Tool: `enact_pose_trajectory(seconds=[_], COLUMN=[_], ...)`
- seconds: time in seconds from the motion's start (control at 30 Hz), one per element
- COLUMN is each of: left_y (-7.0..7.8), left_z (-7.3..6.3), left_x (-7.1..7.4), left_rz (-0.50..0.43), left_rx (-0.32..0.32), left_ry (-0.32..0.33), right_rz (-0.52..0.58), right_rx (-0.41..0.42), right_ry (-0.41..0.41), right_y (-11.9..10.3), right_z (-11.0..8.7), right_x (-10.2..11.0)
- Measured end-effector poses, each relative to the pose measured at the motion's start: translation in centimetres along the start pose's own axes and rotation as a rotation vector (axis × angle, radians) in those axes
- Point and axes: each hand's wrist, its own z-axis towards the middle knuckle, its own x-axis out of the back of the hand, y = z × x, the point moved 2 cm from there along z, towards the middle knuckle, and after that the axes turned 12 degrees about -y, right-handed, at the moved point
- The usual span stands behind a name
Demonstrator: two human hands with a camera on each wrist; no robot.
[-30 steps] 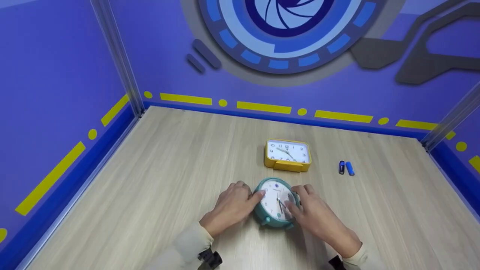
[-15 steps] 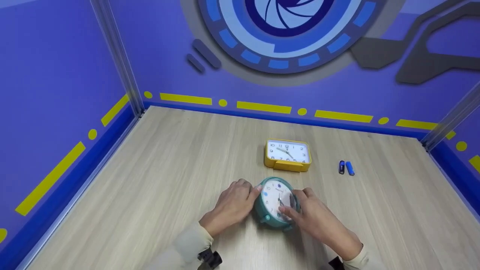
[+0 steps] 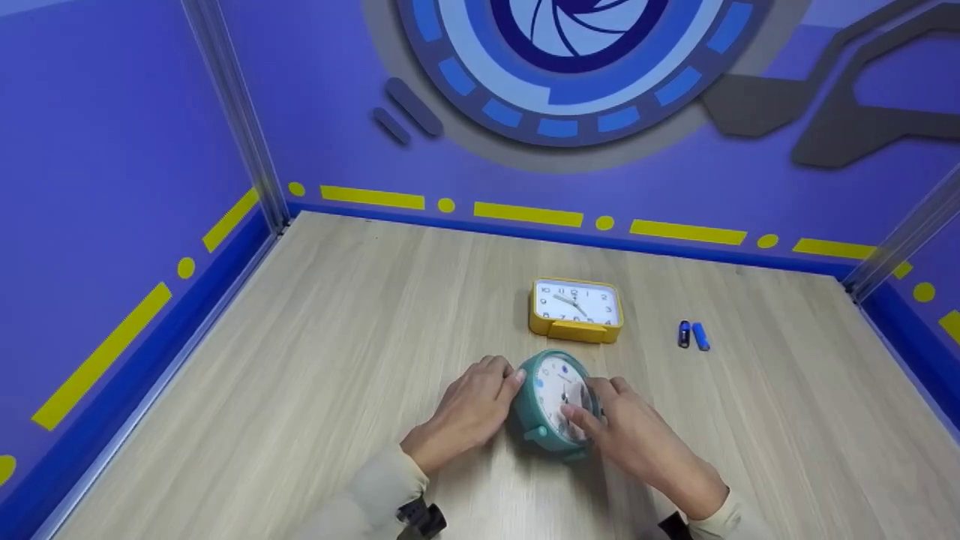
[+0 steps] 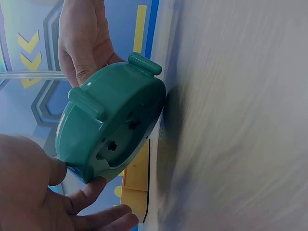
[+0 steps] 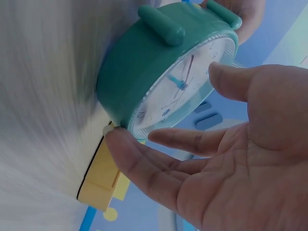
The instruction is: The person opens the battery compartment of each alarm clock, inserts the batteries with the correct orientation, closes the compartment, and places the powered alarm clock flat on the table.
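Note:
A round teal alarm clock (image 3: 531,409) with a white dial stands tilted on the table, its left side raised and its dial facing right. My left hand (image 3: 472,401) pinches its left edge between thumb and forefinger, the other fingers loosely spread in the left wrist view. My right hand (image 3: 637,431) holds the opposite edge, thumb over the dial and fingers behind the rim. Two stubby feet (image 5: 162,25) stick out of the casing toward me. Dark cut-outs (image 4: 113,145) show in the clock's back (image 4: 126,153) in the left wrist view.
A yellow rectangular alarm clock (image 3: 576,304) lies face up just beyond the teal one. Two blue batteries (image 3: 700,337) lie side by side farther right. Blue printed panels (image 3: 360,150) wall in the wooden table (image 3: 337,337) at the back and sides.
The teal clock has tipped further, its left side rising and its dial turning to the right. My right thumb has slid left over the dial; the left thumb has moved from dial to rim.

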Motion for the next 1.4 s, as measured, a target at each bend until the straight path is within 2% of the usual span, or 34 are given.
enact_pose_trajectory(seconds=[0.2, 0.43, 0.67, 0.87, 1.1, 1.4], left_y=[-0.15, -0.16, -0.04, 0.24, 0.40, 0.37], left_z=[0.20, 0.10, 0.09, 0.04, 0.05, 0.17], left_x=[-0.35, -0.52, -0.65, -0.74, -0.68, -0.67], left_rz=[-0.028, -0.102, -0.123, -0.113, -0.121, -0.132], left_rx=[-0.013, -0.028, 0.001, -0.037, -0.059, -0.083], left_ry=[0.005, -0.003, -0.051, -0.032, -0.022, -0.021], right_rz=[-0.013, -0.005, -0.003, -0.037, 0.023, 0.060], right_rx=[0.011, 0.063, 0.056, 0.074, 0.072, 0.058], right_ry=[0.008, 0.051, 0.060, 0.088, 0.042, 0.028], right_y=[-0.09, -0.05, -0.22, -0.54, -0.55, -0.39], right_z=[-0.11, -0.36, -0.47, -0.85, -0.79, -0.65], right_x=[0.14, 0.17, 0.24, 0.44, 0.47, 0.42])
